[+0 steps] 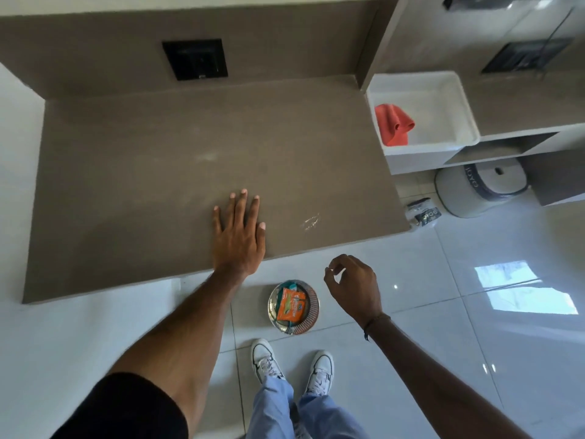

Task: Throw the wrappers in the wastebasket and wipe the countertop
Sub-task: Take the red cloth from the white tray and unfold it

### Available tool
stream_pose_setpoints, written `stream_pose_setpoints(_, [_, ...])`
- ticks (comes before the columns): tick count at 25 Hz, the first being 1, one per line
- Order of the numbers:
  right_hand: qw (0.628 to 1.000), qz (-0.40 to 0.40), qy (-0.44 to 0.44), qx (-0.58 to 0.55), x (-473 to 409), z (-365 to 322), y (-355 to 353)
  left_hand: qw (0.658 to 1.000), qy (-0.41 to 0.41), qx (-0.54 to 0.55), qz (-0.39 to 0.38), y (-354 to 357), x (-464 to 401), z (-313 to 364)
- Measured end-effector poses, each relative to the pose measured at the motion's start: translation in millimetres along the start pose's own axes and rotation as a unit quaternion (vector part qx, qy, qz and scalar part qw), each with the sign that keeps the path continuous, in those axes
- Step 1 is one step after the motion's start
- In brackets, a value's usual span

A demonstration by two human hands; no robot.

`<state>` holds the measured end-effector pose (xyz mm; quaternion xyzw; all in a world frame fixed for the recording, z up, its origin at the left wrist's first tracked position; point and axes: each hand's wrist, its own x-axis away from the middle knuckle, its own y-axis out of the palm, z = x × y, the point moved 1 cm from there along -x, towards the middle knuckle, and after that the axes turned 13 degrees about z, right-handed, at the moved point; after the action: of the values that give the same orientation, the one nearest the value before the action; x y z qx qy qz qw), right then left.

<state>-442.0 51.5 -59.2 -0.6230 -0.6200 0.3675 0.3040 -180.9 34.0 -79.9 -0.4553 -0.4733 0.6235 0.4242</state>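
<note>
Both hands are holding nothing: left (pixel 239 236) is lying flat on the table (pixel 158 160), right (pixel 354 285) is hanging loosely curled above the wastebasket (pixel 313 304) containing wrappers (pixel 291 305).

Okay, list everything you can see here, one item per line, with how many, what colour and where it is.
countertop: one, brown, fills the upper left; pale smudges on it
wall socket: one, black, on the wall behind the countertop
wastebasket: one, round, on the floor below the countertop edge
wrappers: at least two, orange and green, inside the wastebasket
tray: one, white, right of the countertop
cloth: one, red-orange, in the tray's left side
packet: one, dark and white, on the floor beyond the countertop's right corner
round lidded container: one, pale grey, on the floor under the shelf
shoes: two, white
left hand: flat on the countertop
right hand: empty, above the floor beside the wastebasket
</note>
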Motion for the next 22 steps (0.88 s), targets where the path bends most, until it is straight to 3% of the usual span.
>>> stream_pose_setpoints(4, [0.997,0.048,0.014,-0.051,-63,-31,-47,0.997,-0.066,0.039,-0.02,-17,-28,17])
stream_pose_setpoints(8, [0.992,0.075,0.08,-0.068,-139,-28,-71,0.981,-0.111,0.157,-0.024,-24,-88,70])
stream_pose_setpoints(14, [0.981,0.094,0.161,-0.059,-274,47,-88,0.953,-0.056,0.295,-0.024,9,-205,192])
stream_pose_setpoints(19, [0.968,0.054,0.236,-0.07,-374,111,-79,0.976,0.018,0.215,-0.013,45,-293,277])
stream_pose_setpoints(22, [0.964,0.026,0.255,-0.071,-421,131,-67,0.993,0.087,0.071,-0.047,60,-336,308])
